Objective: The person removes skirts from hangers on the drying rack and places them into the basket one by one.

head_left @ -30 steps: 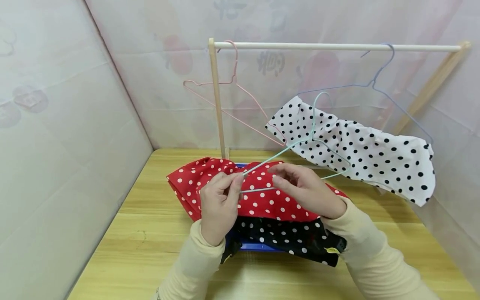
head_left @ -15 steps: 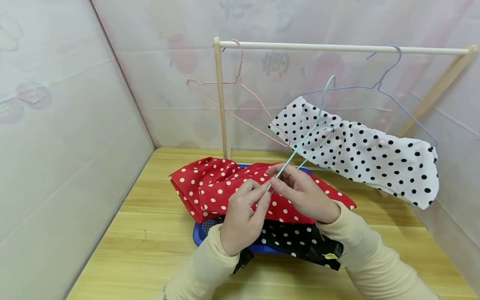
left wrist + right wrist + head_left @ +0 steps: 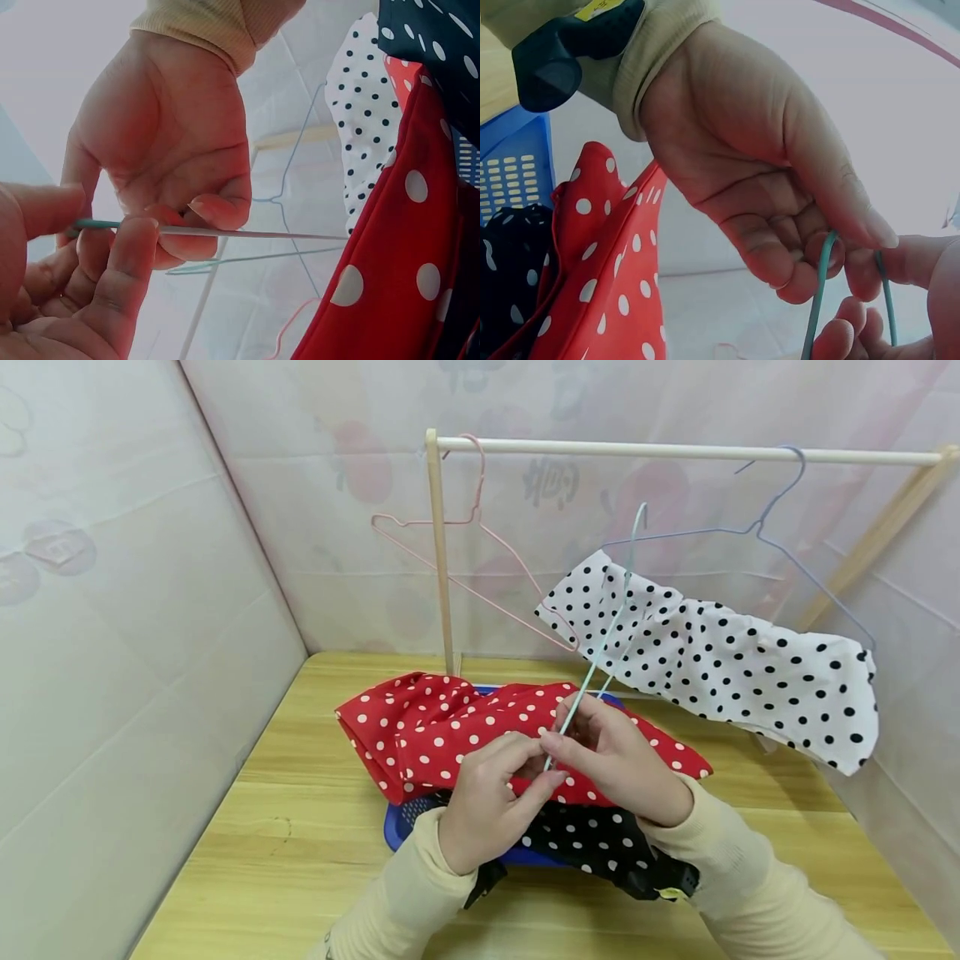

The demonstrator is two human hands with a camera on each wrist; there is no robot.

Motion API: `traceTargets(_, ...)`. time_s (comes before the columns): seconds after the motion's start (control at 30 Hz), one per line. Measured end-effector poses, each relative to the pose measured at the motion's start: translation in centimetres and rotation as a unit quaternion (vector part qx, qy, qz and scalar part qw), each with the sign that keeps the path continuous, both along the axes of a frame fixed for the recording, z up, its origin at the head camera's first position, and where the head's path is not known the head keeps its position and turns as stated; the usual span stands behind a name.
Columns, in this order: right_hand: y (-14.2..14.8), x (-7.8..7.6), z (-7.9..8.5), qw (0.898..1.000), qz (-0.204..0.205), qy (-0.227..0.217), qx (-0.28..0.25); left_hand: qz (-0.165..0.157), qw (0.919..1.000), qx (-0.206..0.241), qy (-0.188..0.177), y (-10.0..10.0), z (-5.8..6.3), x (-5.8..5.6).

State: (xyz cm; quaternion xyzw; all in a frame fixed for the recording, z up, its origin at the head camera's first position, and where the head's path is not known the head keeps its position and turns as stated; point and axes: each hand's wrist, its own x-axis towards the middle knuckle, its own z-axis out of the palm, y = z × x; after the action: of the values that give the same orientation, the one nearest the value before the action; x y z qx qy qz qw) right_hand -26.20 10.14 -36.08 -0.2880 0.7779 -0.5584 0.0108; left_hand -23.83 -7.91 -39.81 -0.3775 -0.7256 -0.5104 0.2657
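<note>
Mint hanger (image 3: 602,650) tilts above the red dotted cloth (image 3: 465,735); your left hand (image 3: 487,802) and right hand (image 3: 626,768) both pinch it. Likely a repositioning step; next probably needs one hand freed for cloth.

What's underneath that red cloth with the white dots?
Beneath the red cloth, part of a black dotted cloth and the edges of a blue basket show. The red cloth covers the rest, so I can't tell what else is there.
</note>
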Motion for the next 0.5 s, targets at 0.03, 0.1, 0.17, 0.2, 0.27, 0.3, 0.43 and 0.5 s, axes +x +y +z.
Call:
traceTargets(0.03,0.2,0.2,0.1,1.000,0.002,-0.005,-0.001,-0.005,1.0000,0.000,0.001,0.1,0.0,0.1)
traceTargets(0.1,0.7,0.6,0.1,1.000,0.004,-0.009,0.002,-0.018,0.9998,0.000,0.005,0.4,-0.1,0.4)
traceTargets(0.17,1.3,1.0,0.2,1.000,0.003,-0.011,0.008,-0.030,0.9995,-0.001,0.010,0.7,-0.3,0.6)
traceTargets(0.2,1.6,1.1,0.3,1.000,0.007,-0.009,0.009,-0.034,0.9993,-0.003,0.013,0.9,-0.3,0.7)
traceTargets(0.27,2.2,1.4,0.3,1.000,0.015,-0.002,0.011,-0.037,0.9991,-0.009,0.019,1.2,-0.4,0.9)
traceTargets(0.3,2.6,1.5,0.3,1.000,0.023,0.005,0.009,-0.035,0.9991,-0.014,0.022,1.3,-0.5,1.0)
traceTargets(0.43,4.1,1.7,0.2,0.998,0.062,0.027,-0.008,-0.022,0.9992,-0.027,0.018,1.7,-0.8,1.3)
traceTargets(0.5,5.0,1.7,0.2,0.996,0.077,0.036,-0.014,-0.017,0.9993,-0.030,0.014,1.8,-0.9,1.4)
